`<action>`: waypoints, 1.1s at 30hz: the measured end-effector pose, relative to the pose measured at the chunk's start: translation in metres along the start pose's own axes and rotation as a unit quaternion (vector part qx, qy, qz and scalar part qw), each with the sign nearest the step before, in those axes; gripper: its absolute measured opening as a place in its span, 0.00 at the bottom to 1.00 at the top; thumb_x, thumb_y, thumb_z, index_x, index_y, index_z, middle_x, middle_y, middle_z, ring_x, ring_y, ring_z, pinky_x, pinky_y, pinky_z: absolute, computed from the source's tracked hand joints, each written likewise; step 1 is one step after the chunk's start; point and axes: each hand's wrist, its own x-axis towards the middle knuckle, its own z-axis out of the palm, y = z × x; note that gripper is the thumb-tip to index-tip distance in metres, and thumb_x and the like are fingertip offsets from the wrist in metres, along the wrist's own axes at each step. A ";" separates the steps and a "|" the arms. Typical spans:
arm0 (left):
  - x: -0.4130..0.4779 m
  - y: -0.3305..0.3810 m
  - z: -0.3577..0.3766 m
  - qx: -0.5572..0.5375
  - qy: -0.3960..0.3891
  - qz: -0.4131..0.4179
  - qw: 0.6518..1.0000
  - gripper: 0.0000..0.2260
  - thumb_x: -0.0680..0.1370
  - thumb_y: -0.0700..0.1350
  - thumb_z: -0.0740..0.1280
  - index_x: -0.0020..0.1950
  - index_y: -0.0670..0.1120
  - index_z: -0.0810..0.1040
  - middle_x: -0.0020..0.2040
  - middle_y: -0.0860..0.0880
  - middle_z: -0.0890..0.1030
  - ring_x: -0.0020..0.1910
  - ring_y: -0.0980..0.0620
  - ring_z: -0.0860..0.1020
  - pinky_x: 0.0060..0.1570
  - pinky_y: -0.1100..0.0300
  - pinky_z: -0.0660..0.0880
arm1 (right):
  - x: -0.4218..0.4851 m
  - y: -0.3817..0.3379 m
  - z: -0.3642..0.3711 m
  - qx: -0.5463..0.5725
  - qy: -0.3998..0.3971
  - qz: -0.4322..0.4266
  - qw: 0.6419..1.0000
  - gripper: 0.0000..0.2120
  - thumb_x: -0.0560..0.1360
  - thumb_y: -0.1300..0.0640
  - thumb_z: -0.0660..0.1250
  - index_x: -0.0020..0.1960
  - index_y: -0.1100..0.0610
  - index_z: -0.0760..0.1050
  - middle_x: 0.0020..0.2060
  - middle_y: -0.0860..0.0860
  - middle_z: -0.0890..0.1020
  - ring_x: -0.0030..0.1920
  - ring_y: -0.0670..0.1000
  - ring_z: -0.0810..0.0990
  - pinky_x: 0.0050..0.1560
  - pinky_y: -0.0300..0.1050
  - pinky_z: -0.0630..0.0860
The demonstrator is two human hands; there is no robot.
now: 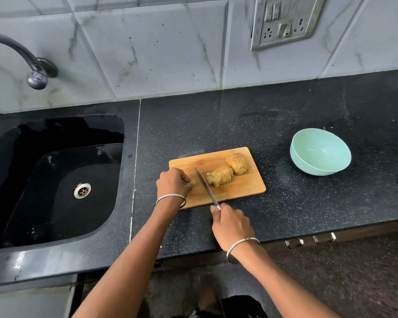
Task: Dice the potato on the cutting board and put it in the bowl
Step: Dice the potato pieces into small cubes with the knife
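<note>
Plainly the dicing is under way and far from done. The wooden cutting board [246, 188] lies near the front edge of the black worktop [296, 210], and the potato on it is in parts. One large chunk [237, 163] sits toward the board's far right corner, and a second chunk [220, 177] sits at its middle. A small potato piece [192, 182] lies at the board's left end.

The left hand [173, 181] is curled tight, its fingertips seemingly pinching that small piece (most of it is hidden by the fingers). The right hand [231, 223] is wrapped round the handle of the kitchen knife [206, 188] just off the board's near edge. The blade slants across the board between the small piece and the middle chunk.

The mint-green bowl [308, 167] stands on the worktop well to the right of the board, and nothing shows inside it.

My reading is that the next cut needs the left hand to steady a piece with its fingertips tucked back. The blade must then come straight down close beside them. Both large chunks still need slicing before anything goes into the bowl.

No brand, label or legible writing shows, not even on the switch panel [285, 21] on the tiled wall.
</note>
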 end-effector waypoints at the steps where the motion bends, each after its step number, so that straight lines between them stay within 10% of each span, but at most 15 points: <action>1: 0.000 -0.001 0.000 0.001 0.000 0.000 1.000 0.04 0.70 0.43 0.74 0.37 0.51 0.81 0.38 0.51 0.84 0.46 0.48 0.81 0.53 0.52 0.76 | 0.001 0.000 0.000 -0.002 0.002 0.001 1.000 0.19 0.83 0.44 0.51 0.57 0.56 0.73 0.53 0.58 0.80 0.55 0.63 0.79 0.44 0.51 0.70; 9: -0.002 -0.002 -0.001 0.020 -0.013 0.034 0.999 0.11 0.71 0.46 0.75 0.53 0.52 0.82 0.42 0.51 0.83 0.49 0.47 0.79 0.52 0.53 0.75 | 0.002 0.001 0.009 -0.009 -0.005 0.001 1.000 0.18 0.84 0.45 0.51 0.56 0.56 0.73 0.53 0.58 0.81 0.55 0.63 0.79 0.42 0.49 0.68; 33: -0.004 -0.008 -0.006 -0.012 -0.009 0.051 0.999 0.07 0.68 0.41 0.79 0.42 0.49 0.84 0.33 0.56 0.79 0.40 0.55 0.80 0.48 0.60 0.76 | -0.001 -0.008 0.011 -0.004 -0.014 -0.015 1.000 0.18 0.83 0.43 0.51 0.56 0.56 0.72 0.52 0.57 0.80 0.55 0.62 0.79 0.42 0.49 0.67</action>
